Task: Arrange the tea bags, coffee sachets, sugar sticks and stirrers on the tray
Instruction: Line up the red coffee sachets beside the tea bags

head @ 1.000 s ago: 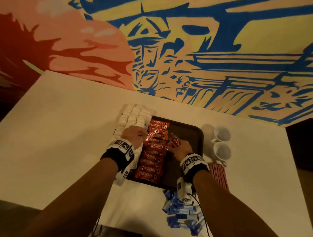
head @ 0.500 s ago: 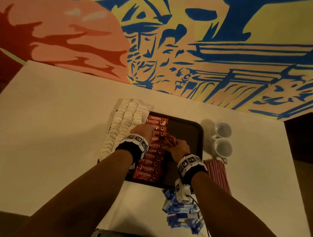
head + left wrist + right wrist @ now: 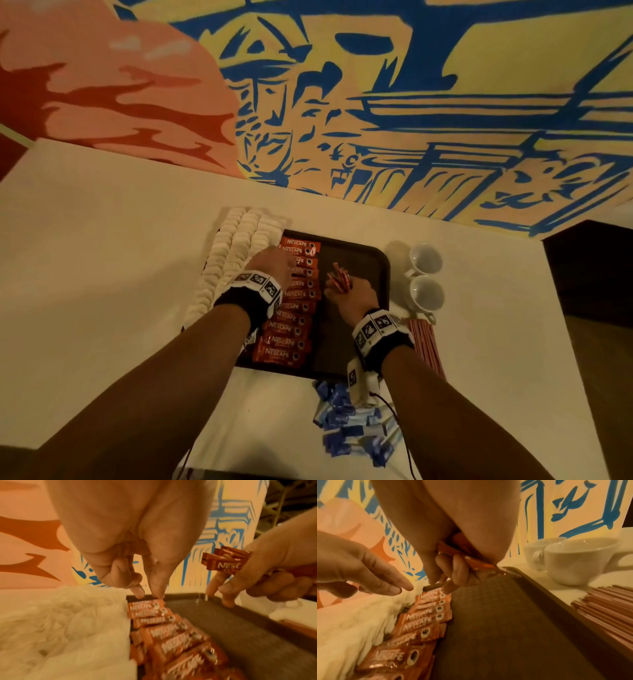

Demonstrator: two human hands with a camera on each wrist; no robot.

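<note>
- Head view: orange foil coffee sachets (image 3: 295, 301) printed "NESCAFE" lay overlapped in a column on the dark rectangular tray (image 3: 368, 253).
- Right hand (image 3: 354, 294) gripped a sachet bundle (image 3: 339, 279); left hand (image 3: 272, 265) hung relaxed, fingertips down.

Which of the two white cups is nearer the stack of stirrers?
The near cup, the one closer to the person; it sits right by the stirrers, while the far cup stands behind it toward the wall.
</note>
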